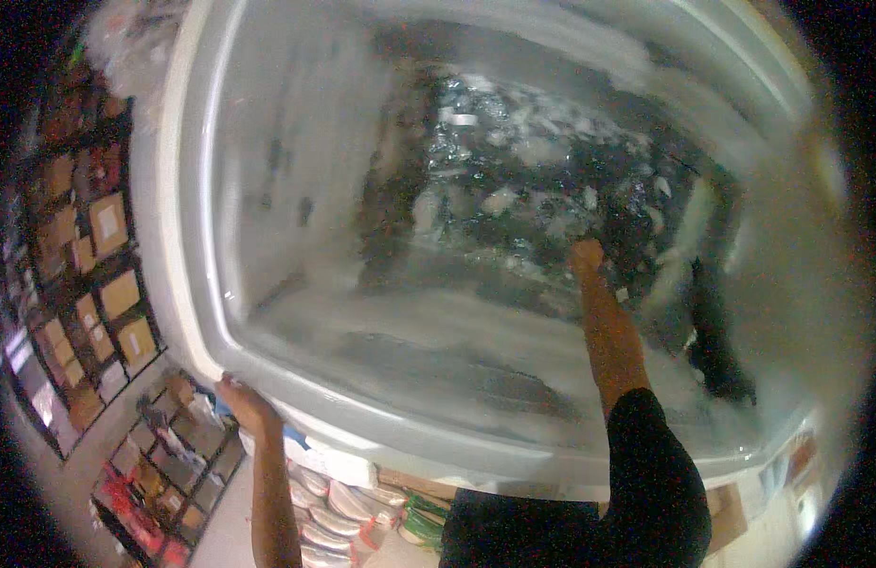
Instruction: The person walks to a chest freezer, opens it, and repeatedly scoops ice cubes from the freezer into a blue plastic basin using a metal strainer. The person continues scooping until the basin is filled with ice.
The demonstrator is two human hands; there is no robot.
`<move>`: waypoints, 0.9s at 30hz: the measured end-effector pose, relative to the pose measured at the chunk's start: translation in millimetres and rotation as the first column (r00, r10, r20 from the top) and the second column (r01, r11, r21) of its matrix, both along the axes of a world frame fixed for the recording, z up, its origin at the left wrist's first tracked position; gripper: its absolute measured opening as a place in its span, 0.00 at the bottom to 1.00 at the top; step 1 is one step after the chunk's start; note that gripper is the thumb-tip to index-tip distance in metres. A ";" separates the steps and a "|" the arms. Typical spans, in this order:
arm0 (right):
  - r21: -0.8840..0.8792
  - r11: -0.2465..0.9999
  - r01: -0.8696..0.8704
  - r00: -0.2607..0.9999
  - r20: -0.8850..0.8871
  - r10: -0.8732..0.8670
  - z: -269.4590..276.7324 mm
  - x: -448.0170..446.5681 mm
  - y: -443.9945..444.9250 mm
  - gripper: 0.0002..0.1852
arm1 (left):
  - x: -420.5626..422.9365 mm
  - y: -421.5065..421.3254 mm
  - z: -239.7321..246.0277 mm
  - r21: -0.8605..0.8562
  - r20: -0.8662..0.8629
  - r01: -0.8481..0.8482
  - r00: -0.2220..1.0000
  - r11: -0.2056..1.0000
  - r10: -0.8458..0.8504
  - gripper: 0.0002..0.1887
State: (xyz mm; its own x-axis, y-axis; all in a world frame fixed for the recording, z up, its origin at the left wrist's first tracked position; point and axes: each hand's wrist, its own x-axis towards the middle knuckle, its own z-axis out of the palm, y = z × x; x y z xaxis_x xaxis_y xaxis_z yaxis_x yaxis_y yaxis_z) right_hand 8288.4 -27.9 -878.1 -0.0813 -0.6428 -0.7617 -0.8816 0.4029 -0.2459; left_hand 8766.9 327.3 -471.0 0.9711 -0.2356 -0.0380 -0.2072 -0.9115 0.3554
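Observation:
A large white tub-like container with a rounded rim (409,426) fills most of the view. Its inner walls look pale and frosted. Down inside, a dark heap of glossy packages with white, icy-looking bits (530,163) lies on the bottom; their exact kind is blurred. My right arm reaches in, and my right hand (587,254) is at the near side of this heap; its fingers are too blurred to tell whether they hold anything. My left hand (250,408) rests against the outer edge of the rim at the lower left.
Shelving with cardboard boxes (118,295) stands at the left. Below it is a rack of mixed goods (172,461), some in red packaging. Silvery curved packages with red ties (331,511) and a green bundle (424,518) lie below the container's near rim.

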 end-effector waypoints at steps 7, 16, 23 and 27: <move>0.003 0.948 0.317 0.893 0.336 -0.299 18.3 62.8 -13.6 0.16 | -24.5 -68.7 4.3 -0.220 -0.036 -0.264 0.964 0.939 0.262 0.22; -0.116 0.993 -0.027 0.704 0.703 0.101 259.7 237.5 -45.8 0.13 | -18.5 -62.3 19.8 -0.083 -0.029 -0.272 0.962 0.959 0.271 0.33; -0.104 0.989 -0.105 0.636 0.758 0.147 452.8 303.9 -39.1 0.08 | -27.5 -72.8 30.5 -0.447 0.021 -0.196 0.973 0.872 0.230 0.27; -0.158 0.981 -0.114 0.649 0.736 0.194 504.9 324.5 -22.4 0.08 | -28.0 -74.2 29.3 -0.467 -0.010 -0.234 0.966 0.853 0.260 0.30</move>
